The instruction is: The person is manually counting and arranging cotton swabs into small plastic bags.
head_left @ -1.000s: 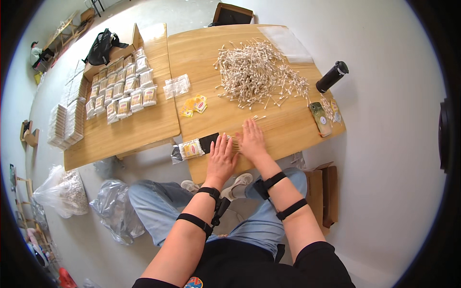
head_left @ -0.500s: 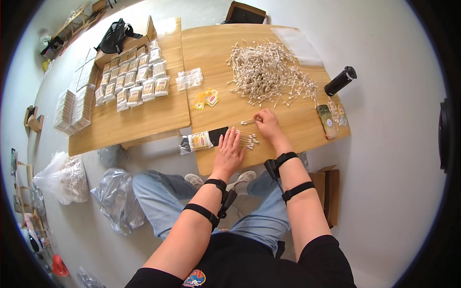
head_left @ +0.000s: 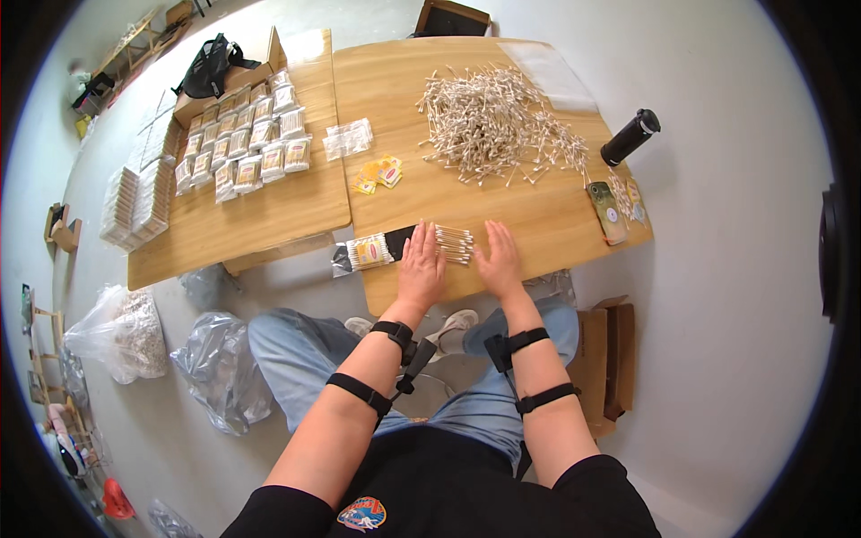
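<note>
My left hand [head_left: 421,267] lies flat with fingers stretched out, across a black flat piece [head_left: 399,243] and the near end of a loose bundle of cotton swabs [head_left: 456,244]. What lies under the palm is hidden. My right hand [head_left: 500,258] stands just right of the swab tips, fingers extended, nothing seen in it. Left of the black piece, a clear bag of cotton swabs [head_left: 368,253] with a yellow-and-red label card sticks out over the table's edge. Farther off, a large heap of loose cotton swabs [head_left: 484,121] covers the table.
Yellow cards [head_left: 378,174] and clear empty bags [head_left: 348,139] lie beyond my left hand. Rows of filled swab packs [head_left: 240,148] occupy the left table. A black bottle [head_left: 630,137] and a phone [head_left: 606,212] stand and lie at right. An open carton [head_left: 610,359] sits on the floor.
My right hand has let go of a few swabs and come nearer, its fingers now straight beside the bundle's tips. The left hand stays flat on the bundle. The whole view has shifted slightly.
</note>
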### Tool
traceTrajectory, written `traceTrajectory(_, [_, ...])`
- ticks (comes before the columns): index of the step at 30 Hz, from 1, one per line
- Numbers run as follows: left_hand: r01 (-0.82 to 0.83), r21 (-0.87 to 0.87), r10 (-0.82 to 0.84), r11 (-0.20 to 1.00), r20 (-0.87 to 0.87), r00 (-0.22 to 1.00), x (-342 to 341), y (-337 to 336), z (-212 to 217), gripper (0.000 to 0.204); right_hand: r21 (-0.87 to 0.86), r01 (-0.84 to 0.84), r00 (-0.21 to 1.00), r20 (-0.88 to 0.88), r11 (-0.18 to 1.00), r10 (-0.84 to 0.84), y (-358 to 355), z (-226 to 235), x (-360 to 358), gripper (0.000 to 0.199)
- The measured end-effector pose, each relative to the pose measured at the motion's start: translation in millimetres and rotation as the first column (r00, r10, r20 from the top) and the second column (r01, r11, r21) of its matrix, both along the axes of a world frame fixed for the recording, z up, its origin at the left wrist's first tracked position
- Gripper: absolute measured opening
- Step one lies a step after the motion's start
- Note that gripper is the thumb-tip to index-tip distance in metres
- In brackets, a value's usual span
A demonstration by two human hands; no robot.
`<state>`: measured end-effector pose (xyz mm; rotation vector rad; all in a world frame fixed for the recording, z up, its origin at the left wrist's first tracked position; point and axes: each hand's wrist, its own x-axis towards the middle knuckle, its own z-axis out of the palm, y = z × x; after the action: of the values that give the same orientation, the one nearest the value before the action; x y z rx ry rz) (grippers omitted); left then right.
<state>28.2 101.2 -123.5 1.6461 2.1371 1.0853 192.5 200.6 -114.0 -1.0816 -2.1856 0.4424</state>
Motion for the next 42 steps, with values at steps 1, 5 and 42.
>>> traceTrajectory(1, [-0.029, -0.011, 0.029, 1.000, -0.028, 0.999, 0.8, 1.3, 1.6, 0.059, 0.044, -0.004, 0.985, 0.172, 0.999, -0.004, -14.0, 0.8, -0.4, 0.058])
traceTrajectory(5, [-0.052, -0.119, 0.027, 0.992, -0.210, 0.977, 0.2, 9.0, 12.9, 0.062, 0.059, 0.010, 0.886, 0.463, 0.998, -0.036, -37.3, 5.4, -4.5, 0.083])
traceTrajectory(42, [0.022, -0.168, -0.083, 0.986, -0.366, 0.927, -0.5, 6.0, 3.3, 0.064, 0.065, -0.231, 0.818, 0.554, 0.971, 0.157, -9.6, 2.1, -28.6, 0.067])
